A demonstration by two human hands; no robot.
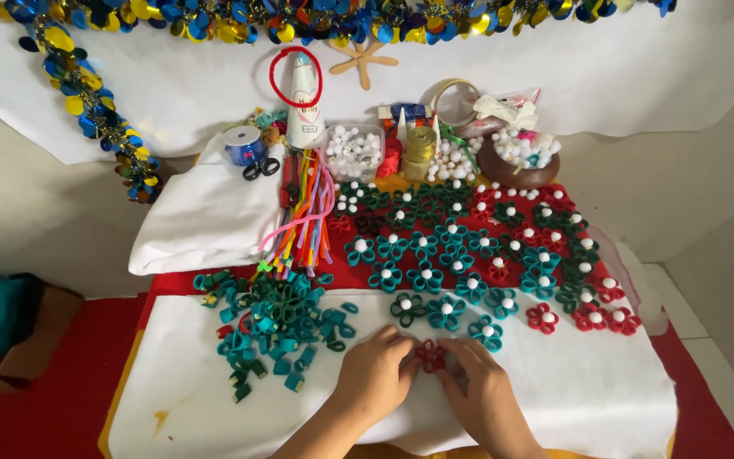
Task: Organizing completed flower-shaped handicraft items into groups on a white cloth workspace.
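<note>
My left hand (373, 375) and my right hand (479, 391) meet at the near edge of a white cloth (579, 382). Between their fingertips they pinch a small red flower (431, 354) made of looped strips, with no white ball in its centre. Just beyond it lie finished teal, green and red flowers (446, 312) with white pom-pom centres, spread in rows toward the back. To the left of my left hand sits a heap of loose teal and green loops (275, 323).
Coloured pipe cleaners (303, 212) lie behind the heap. Farther back stand a clear box of white pom-poms (352, 153), a brown bowl (520, 170), a gold ribbon spool (420, 144), scissors (261, 167), a blue ribbon roll (242, 144) and a white cone (303, 106). Sequin garland (87, 93) hangs on the wall.
</note>
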